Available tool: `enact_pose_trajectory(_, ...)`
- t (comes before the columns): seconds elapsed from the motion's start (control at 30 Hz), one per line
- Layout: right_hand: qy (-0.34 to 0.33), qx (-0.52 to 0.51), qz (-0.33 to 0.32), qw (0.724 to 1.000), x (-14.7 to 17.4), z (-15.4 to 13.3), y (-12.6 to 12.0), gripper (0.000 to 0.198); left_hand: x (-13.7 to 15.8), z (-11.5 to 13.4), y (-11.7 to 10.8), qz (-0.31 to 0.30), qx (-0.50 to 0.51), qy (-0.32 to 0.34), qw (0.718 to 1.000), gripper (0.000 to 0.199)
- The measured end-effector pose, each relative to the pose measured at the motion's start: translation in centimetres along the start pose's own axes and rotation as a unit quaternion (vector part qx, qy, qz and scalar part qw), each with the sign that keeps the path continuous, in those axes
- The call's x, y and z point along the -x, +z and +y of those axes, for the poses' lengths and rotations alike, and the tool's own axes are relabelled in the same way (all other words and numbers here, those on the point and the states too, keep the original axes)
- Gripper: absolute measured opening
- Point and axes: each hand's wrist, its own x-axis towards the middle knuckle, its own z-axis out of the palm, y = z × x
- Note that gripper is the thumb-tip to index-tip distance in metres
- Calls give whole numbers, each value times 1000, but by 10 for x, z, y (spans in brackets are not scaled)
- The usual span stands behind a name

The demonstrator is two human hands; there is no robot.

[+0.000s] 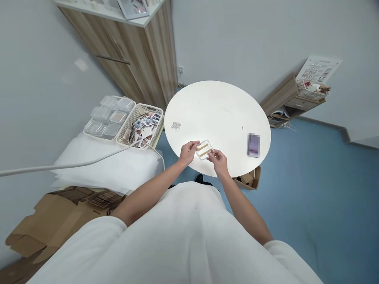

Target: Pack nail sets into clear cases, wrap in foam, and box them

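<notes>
Between my two hands is a small clear plastic case (204, 149) with two tan strips across it, held over the near edge of a round white table (219, 106). My left hand (188, 152) pinches its left side between thumb and fingers. On its right side, my right hand (218, 161) grips the lower corner. Whether the case is fastened I cannot tell. Farther left on the table lies a small sheet of pale oval pieces (176, 126). To the right rests a blurred purple rectangular item (253, 145).
Left of the table, one basket (132, 132) holds printed packets; beside it are stacked clear boxes (109, 114). A pale cable (97, 159) crosses there above white sheets (85, 157). Flattened cardboard (56, 221) lies nearer. An open carton (250, 179) sits under the table's right edge.
</notes>
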Motion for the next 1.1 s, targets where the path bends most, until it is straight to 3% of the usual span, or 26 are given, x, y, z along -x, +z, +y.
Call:
enact_pose_trajectory(0.2,14,2,-15,1000,-20,5,-35,33,-14,-7,33,16,1,-45,999,33)
enact_pose_trajectory(0.33,20,18,14,1000,-27,8,-51,32,-10,-8,45,53,-16,-70,996,33)
enact_pose_trajectory(0.4,-6,39,38,999,-29,11,-56,30,-7,-6,49,59,-33,-82,994,32)
enact_pose_trajectory(0.47,-59,80,44,994,-31,13,-58,26,-5,-1,53,24,-25,-104,994,32)
enact_pose_trajectory(0.57,-174,172,36,969,-32,17,-56,20,-7,8,59,-46,33,-144,988,36)
enact_pose_trajectory(0.63,-235,236,35,942,-33,19,-53,18,-12,12,61,-62,62,-162,983,36)
enact_pose_trajectory(0.83,-267,374,1,888,-33,18,-49,20,-31,12,54,-83,100,-179,975,33)
enact_pose_trajectory(0.9,-255,361,42,896,-35,15,-52,26,-37,9,50,-101,99,-177,974,34)
enact_pose_trajectory(0.97,-222,308,86,921,-38,11,-57,34,-42,6,47,-117,89,-175,974,34)
enact_pose_trajectory(1.1,-122,164,83,975,-46,9,-65,40,-47,1,46,-135,79,-168,973,34)
